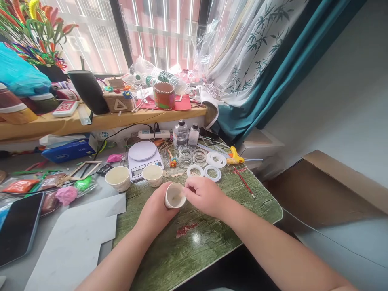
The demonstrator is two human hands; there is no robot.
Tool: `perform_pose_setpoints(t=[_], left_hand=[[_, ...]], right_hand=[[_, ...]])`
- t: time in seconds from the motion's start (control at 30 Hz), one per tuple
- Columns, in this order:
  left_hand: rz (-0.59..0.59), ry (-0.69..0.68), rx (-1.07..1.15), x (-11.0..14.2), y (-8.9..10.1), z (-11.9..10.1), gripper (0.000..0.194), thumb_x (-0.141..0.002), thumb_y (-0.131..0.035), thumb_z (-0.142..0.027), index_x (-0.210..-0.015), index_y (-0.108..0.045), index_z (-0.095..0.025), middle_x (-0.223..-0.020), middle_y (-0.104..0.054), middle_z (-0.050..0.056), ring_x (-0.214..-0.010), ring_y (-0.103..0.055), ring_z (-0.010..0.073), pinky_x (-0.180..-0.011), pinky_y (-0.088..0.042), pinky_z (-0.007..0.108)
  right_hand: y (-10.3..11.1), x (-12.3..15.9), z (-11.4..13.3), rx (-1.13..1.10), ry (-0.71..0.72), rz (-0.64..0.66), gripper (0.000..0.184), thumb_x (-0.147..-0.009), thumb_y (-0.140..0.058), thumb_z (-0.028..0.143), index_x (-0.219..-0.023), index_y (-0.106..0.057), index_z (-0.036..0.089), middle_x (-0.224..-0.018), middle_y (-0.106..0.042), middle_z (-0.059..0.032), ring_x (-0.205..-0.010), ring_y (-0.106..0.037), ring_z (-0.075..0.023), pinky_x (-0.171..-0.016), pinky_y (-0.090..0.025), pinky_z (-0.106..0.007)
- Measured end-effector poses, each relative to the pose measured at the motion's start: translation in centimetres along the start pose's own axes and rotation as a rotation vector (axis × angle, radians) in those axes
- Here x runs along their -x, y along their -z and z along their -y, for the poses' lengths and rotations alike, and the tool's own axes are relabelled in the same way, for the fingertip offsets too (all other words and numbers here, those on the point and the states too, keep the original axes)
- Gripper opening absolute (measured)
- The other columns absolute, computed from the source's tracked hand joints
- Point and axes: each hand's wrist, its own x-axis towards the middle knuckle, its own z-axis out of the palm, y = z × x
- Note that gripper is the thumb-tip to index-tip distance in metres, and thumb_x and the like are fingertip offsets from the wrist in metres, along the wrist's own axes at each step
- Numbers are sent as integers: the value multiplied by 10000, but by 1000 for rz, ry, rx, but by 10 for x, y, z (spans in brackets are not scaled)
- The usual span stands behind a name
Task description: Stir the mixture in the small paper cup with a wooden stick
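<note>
We're over a crowded table by the window, its green wood-print top (194,258) curving to a rounded edge on the right, with open board in front of the arms. Our left hand (156,206) wraps a small white paper cup (175,195), tilted toward us, right there at centre. The right hand (204,196) pinches narrow at the rim, and we can't tell whether it grips anything. A slip at that tilt could spill the cup's pale contents, and a sudden reach forward could knock the white rings (195,170) or another paper cup (152,175) just ahead.
</note>
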Motion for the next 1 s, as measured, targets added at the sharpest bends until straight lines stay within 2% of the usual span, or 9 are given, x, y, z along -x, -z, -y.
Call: perform_pose_setpoints(t=[0.13, 0.27, 0.37, 0.47, 0.57, 0.7, 0.8, 0.9, 1.0], left_hand=[[-11, -8, -5, 0, 1, -3, 364, -830, -714, -230, -1185, -639, -259, -1135, -756, 43, -994, -731, 256, -905, -595, 391], [-14, -7, -13, 0, 0, -2, 377, -828, -713, -230, -1196, -638, -262, -1138, -759, 40, -991, -738, 253, -887, -600, 380], [-20, -16, -14, 0, 0, 0, 382, -826, -717, -232, -1200, -639, -263, -1148, -761, 39, -997, -742, 252, -886, -603, 377], [-17, -9, -7, 0, 0, 1, 394, -819, -723, -233, -1203, -638, -264, -1149, -760, 39, -1002, -741, 254, -886, -603, 379], [-26, -4, -9, 0, 0, 0, 392, -822, -726, -238, -1203, -637, -263, -1156, -759, 43, -1018, -739, 259, -908, -598, 388], [-10, -5, -13, 0, 0, 0, 374, -830, -725, -246, -1194, -641, -267, -1140, -761, 31, -998, -744, 250, -877, -599, 369], [-10, 4, -21, 0, -1, 2, 373, -834, -722, -251, -1197, -640, -272, -1149, -758, 25, -996, -741, 246, -841, -598, 353], [6, -9, -11, 0, -1, 3, 347, -844, -713, -254, -1183, -642, -270, -1129, -758, 26, -967, -738, 242, -813, -595, 348], [11, -18, -1, 0, 0, 2, 340, -852, -702, -246, -1185, -640, -274, -1138, -753, 26, -975, -735, 240, -813, -591, 346]], right_hand=[[0, 0, 1, 42, 8, -50, 287, -968, -579, 268, -702, -495, 201, -656, -515, 32, -631, -431, -126, -590, -269, -270], [-1, 0, 0, -12, -9, 35, 249, -961, -595, 283, -730, -548, 202, -647, -535, 38, -612, -446, -121, -574, -270, -264], [-2, 0, -1, 12, -14, -8, 251, -946, -607, 261, -712, -541, 198, -642, -531, 37, -615, -436, -120, -580, -270, -266], [-1, 1, 0, -64, -7, 52, 233, -961, -608, 287, -748, -570, 199, -648, -547, 43, -611, -447, -116, -581, -289, -257], [0, 1, 2, -34, -5, -26, 249, -981, -593, 300, -755, -573, 199, -652, -542, 37, -623, -453, -120, -592, -293, -260], [1, 2, 3, -36, -21, 50, 231, -968, -610, 286, -755, -580, 202, -646, -548, 39, -607, -449, -119, -576, -281, -259], [0, 2, 3, -3, -30, 7, 249, -971, -599, 278, -736, -565, 203, -642, -541, 35, -611, -440, -124, -583, -279, -262], [-1, 1, 2, -34, -22, 44, 239, -968, -608, 286, -747, -572, 204, -636, -535, 40, -600, -433, -121, -575, -275, -259], [-1, 0, 2, -8, -5, 17, 239, -969, -604, 283, -747, -572, 201, -654, -544, 37, -613, -444, -120, -582, -275, -259]])
